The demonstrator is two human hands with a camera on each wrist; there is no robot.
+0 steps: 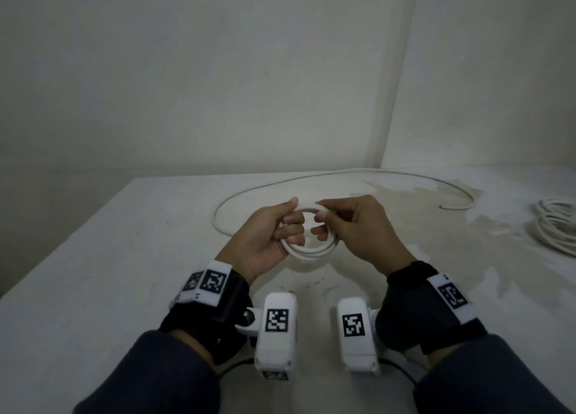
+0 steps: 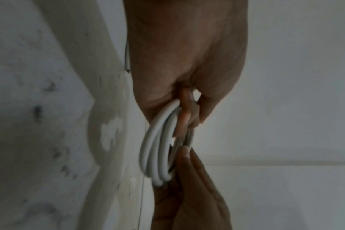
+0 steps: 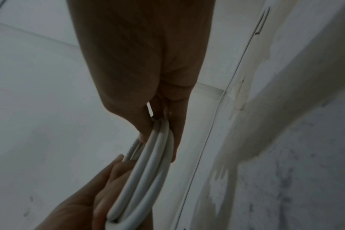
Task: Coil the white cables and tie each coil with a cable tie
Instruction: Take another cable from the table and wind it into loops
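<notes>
Smooth round white coil (image 1: 307, 248) (between hands)

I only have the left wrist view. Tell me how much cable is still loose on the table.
Observer: A long loose run arcs across the table beyond the hands, its free end far right.
Operator: Report anything else out there.
Observer: Another cable bundle lies at the table's right edge.
Operator: Describe each grip on the coil.
Observer: The left hand curls round its left side; the right hand pinches its right side.
</notes>
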